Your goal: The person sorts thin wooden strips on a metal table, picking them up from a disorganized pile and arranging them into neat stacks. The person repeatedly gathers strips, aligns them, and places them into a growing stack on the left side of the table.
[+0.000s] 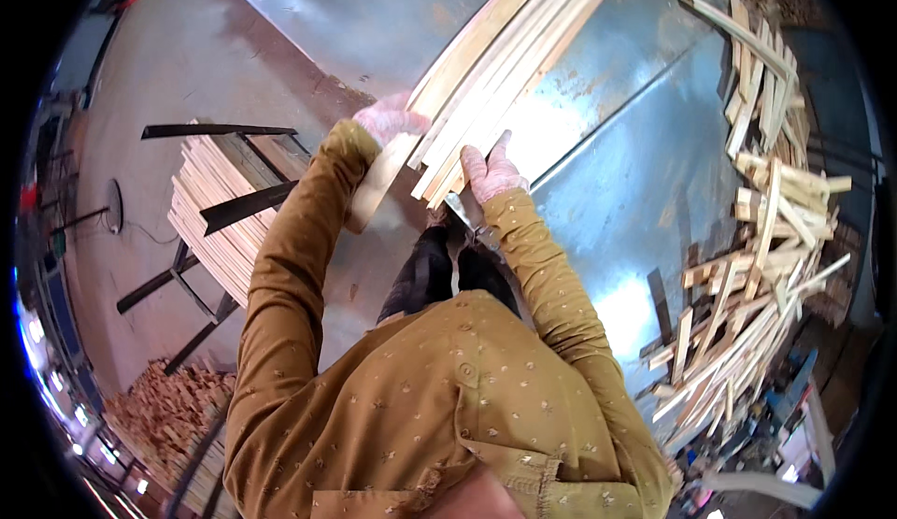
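A bundle of long pale wooden slats (505,80) lies at a slant over the metal-topped table (645,136), its near ends toward my body. My left hand (391,119) is closed around a wider wooden slat (378,183) at the bundle's left side; this slat's near end sticks out below the hand. At the bundle's lower right, my right hand (491,171) rests against the slats, with the thumb and a finger stretched out and apart. Some fingers of both hands are hidden. The hands look pale, as if in thin gloves or dusted.
On the left, a dark metal rack (248,206) holds a stack of slats (210,211). A heap of small wood pieces (173,407) lies at lower left. Loose offcuts (747,285) pile along the table's right side. A dark seam (607,113) crosses the tabletop.
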Demonstrator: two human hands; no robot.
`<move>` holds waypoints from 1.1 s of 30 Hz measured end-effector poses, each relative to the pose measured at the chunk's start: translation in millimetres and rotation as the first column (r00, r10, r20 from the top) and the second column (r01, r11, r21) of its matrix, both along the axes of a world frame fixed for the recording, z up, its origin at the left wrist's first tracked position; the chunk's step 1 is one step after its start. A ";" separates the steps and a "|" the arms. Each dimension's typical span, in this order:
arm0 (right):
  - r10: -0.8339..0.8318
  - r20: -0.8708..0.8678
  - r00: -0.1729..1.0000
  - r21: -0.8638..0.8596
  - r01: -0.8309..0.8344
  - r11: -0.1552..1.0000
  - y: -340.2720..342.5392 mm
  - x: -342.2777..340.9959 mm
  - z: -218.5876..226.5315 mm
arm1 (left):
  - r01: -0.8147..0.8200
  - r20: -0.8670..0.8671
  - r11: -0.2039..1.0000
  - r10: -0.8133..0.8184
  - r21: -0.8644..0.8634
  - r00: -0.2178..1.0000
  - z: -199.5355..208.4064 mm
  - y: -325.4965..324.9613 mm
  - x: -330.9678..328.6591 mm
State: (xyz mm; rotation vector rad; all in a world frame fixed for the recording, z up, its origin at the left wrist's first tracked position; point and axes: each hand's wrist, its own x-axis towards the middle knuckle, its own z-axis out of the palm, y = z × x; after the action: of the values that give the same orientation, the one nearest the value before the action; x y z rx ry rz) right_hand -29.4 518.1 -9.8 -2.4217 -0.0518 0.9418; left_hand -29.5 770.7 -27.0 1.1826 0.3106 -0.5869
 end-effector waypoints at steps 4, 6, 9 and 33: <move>0.185 0.033 0.982 0.043 -0.187 0.981 6.9 -0.2 -25.3 | -0.077 0.245 0.983 0.034 0.168 0.969 5.6 14.1 -75.8; 0.013 -0.049 0.999 0.170 -0.005 0.985 2.9 5.9 -41.5 | -0.283 0.285 0.821 0.154 0.495 0.946 57.2 14.8 -126.2; -0.322 0.027 0.946 0.409 0.283 0.867 -5.7 2.4 -58.5 | -0.498 0.301 0.509 0.421 0.703 0.856 143.3 31.5 -210.7; 0.113 0.348 0.931 -0.785 0.223 0.577 75.2 -172.4 4.5 | -0.015 0.087 -0.093 0.843 0.996 0.531 -256.5 463.4 -573.1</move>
State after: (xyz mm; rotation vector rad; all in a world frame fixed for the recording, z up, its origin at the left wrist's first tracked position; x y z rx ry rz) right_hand -201.8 593.3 -5.3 -3.4235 0.4344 0.4923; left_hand -602.6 1234.1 -283.5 1.9599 2.0229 0.1103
